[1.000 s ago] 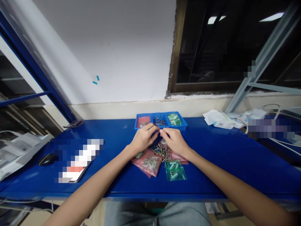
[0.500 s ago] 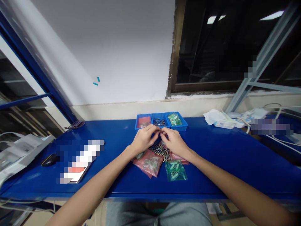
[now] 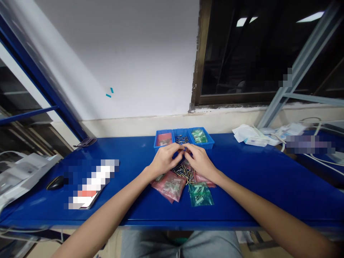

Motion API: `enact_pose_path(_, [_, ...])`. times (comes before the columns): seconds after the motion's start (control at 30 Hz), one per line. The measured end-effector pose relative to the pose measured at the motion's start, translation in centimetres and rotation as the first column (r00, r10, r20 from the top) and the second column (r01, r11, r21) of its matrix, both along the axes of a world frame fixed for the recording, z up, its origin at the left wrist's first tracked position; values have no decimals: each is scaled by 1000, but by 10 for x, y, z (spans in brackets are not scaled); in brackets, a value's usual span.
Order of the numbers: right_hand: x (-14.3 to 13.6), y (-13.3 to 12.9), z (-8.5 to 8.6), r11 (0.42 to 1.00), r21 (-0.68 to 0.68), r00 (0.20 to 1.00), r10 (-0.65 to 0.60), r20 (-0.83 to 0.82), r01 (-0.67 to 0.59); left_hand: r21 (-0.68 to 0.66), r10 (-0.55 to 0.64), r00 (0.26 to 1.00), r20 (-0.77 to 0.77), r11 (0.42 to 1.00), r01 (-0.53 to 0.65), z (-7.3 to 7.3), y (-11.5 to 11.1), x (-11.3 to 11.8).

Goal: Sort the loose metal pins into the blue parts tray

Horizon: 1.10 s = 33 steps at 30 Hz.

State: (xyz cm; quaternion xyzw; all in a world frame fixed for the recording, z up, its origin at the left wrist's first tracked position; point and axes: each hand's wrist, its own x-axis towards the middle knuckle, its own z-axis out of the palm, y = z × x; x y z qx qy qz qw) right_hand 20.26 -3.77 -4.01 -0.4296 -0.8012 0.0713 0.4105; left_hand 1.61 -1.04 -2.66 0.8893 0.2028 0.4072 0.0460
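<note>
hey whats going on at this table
Someone's left hand and right hand are close together, between a pile of metal pieces and three blue bins; I cannot tell whether they pinch anything. Red bags and a green bag lie by the pile. The middle bin holds more pieces, the others hold bags.

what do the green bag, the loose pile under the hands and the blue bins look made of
Green bag: thin, glossy, see-through plastic film; it wrinkles, and pale pieces show through.
Loose pile: probably metal, shiny; the slim pieces glint silvery and brassy, though too small to be sure.
Blue bins: likely moulded plastic, smooth with a slight sheen, judging by the even colour.
</note>
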Motion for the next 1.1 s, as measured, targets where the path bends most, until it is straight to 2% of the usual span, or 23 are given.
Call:
enact_pose_path(0.1, [0, 0, 1, 1000, 14, 999, -28, 30, 28, -27, -9, 999, 39, 1000, 10, 1, 0, 2])
enact_pose_path(0.3, [2, -1, 3, 1000, 10, 999, -13, 30, 13, -193, 29, 990, 140, 981, -1, 1, 3, 3])
enact_pose_path(0.5, [0, -1, 4, 999, -28, 999, -41, 22, 42, 11, 69, 997, -23, 998, -69, -4, 8, -1])
enact_pose_path(0.6, [-2, -2, 5, 999, -39, 999, -32, 19, 33, 47, 122, 991, -56, 992, -120, -9, 11, -3])
enact_pose_path(0.83, [-2, -5, 10, 998, -55, 998, 17, -58, -21, -13, 170, 983, -71, 985, -171, -12, 15, -3])
enact_pose_path(1.0, [3, 3, 3, 997, -74, 996, -43, -75, 37, -109, 109, 994, 6, 988, -108, -2, 7, 1])
enact_pose_path(1.1, [3, 5, 0, 997, -68, 997, -35, -65, 30, -160, 76, 997, 14, 985, -72, -1, 3, 2])
